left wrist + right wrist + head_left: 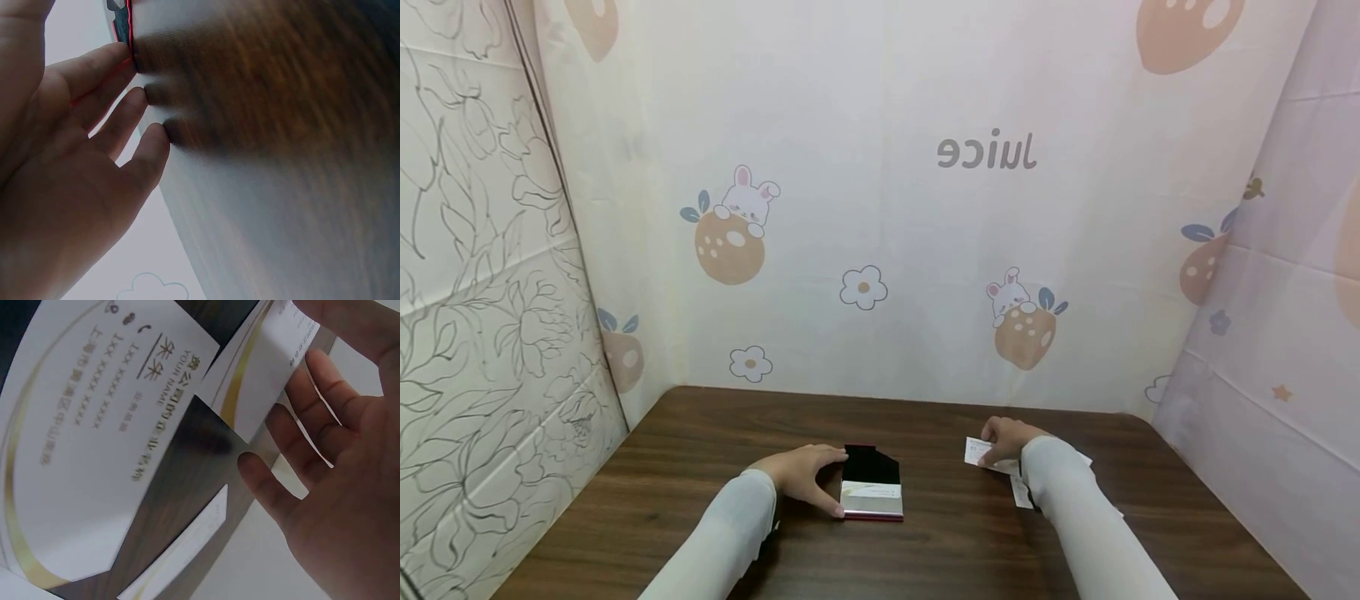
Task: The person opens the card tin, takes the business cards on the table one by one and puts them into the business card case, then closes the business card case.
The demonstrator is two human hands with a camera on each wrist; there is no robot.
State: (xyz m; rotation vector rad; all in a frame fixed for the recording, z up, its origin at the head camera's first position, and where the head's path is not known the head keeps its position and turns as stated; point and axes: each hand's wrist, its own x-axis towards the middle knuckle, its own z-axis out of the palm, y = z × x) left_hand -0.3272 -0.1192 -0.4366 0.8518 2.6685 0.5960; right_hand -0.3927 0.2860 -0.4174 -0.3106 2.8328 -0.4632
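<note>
An open card case (871,504) with a red edge and black inside lies on the table, a white card in its silvery lower half. My left hand (805,475) holds it at its left side, thumb by the near corner and index finger by the far one. In the left wrist view only a sliver of the case (123,25) shows past the fingertips. Farther right, my right hand (1011,439) pinches a white business card (976,451) by thumb and fingers. In the right wrist view this business card (259,356) shows a gold curve.
Loose business cards lie beneath the right wrist: a large-looking near card (87,444), a slanted card (187,550) and a partly covered card (1021,493). The brown wooden table (925,558) meets a patterned curtain (880,208) at its back edge.
</note>
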